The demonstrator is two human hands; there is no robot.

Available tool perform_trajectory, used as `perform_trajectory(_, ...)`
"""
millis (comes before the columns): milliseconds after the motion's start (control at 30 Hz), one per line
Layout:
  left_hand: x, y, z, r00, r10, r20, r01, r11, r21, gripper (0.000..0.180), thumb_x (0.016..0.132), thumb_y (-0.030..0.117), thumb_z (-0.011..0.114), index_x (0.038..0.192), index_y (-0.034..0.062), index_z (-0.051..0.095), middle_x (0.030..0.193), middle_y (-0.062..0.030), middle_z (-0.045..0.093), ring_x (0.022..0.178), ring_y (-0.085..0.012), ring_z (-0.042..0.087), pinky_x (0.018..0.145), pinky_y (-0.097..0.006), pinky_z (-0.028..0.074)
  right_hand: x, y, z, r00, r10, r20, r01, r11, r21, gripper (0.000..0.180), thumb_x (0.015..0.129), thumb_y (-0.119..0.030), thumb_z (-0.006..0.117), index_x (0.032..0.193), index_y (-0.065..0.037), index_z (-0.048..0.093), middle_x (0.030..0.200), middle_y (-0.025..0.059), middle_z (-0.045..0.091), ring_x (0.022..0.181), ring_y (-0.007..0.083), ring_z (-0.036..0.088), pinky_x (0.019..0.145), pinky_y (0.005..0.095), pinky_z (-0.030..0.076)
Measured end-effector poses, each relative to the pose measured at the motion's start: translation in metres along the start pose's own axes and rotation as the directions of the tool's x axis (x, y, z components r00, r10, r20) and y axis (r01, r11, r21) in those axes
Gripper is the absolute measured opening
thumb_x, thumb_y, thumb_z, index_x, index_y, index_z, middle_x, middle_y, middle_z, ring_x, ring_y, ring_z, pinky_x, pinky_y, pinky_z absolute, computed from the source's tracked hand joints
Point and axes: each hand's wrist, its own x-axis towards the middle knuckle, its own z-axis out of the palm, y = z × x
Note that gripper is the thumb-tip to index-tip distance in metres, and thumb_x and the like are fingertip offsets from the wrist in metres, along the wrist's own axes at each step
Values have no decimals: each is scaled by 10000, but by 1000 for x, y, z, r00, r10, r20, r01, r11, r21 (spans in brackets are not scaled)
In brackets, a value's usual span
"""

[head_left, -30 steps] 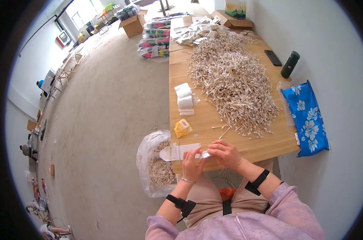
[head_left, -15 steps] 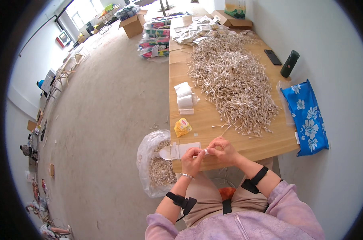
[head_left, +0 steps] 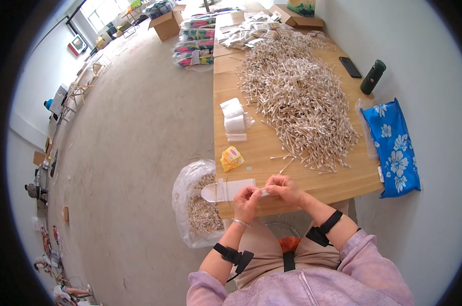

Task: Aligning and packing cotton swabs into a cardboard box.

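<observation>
At the near edge of the wooden table, my left hand (head_left: 246,203) and my right hand (head_left: 286,190) meet fingertip to fingertip. Both are closed in a pinch around a small pale piece, mostly hidden by the fingers, whose kind I cannot make out. Beside the left hand lies a flat white strip (head_left: 236,189) with a rounded end that reaches past the table's left edge. Beyond the right hand, a few loose cotton swabs (head_left: 287,166) lie in front of a big heap of cotton swabs (head_left: 302,102).
Yellow packets (head_left: 232,159) and stacked white bags (head_left: 234,122) lie along the table's left side. A phone (head_left: 350,67), a dark flask (head_left: 373,77) and a blue flowered pack (head_left: 393,148) line the right. A clear plastic bag of swabs (head_left: 203,204) stands below the left edge.
The small white piece between my fingertips shows less than before. My hands stay pinched together in nearly the same place; the view has shifted slightly.
</observation>
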Motion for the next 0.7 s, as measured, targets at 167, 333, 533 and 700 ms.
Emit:
perform_trajectory(167,1,2,1,1000,-2,5,3,999,-50,25,874,60,634,852,47,631,784,53,590,699,-22,508,629,-175,414,-2,-4,-1,998,41,44,-46,992,115,79,853,-142,644,847,-63,637,803,-49,577,744,33,507,680,204,425)
perform_trajectory(333,0,-1,0,1000,-7,18,9,997,-78,17,871,60,641,862,46,638,778,50,595,692,-27,517,629,-178,422,-2,1,-4,996,-16,86,3,989,150,56,864,-124,636,862,-69,628,796,-63,583,730,17,503,663,185,415)
perform_trajectory(533,0,-3,2,1000,19,11,-18,998,-57,44,871,68,653,905,39,654,806,32,617,701,-34,532,633,-183,434,-3,1,-6,993,-83,87,68,985,160,72,868,-122,652,891,-56,634,811,-51,599,740,16,519,673,181,428)
perform_trajectory(700,2,4,0,992,121,-31,-117,986,118,91,856,46,676,945,30,663,847,15,640,734,-45,561,660,-190,460,-1,-13,-4,970,-244,-17,228,929,-292,162,818,-147,706,933,-39,670,825,16,634,824,106,579,754,269,468)
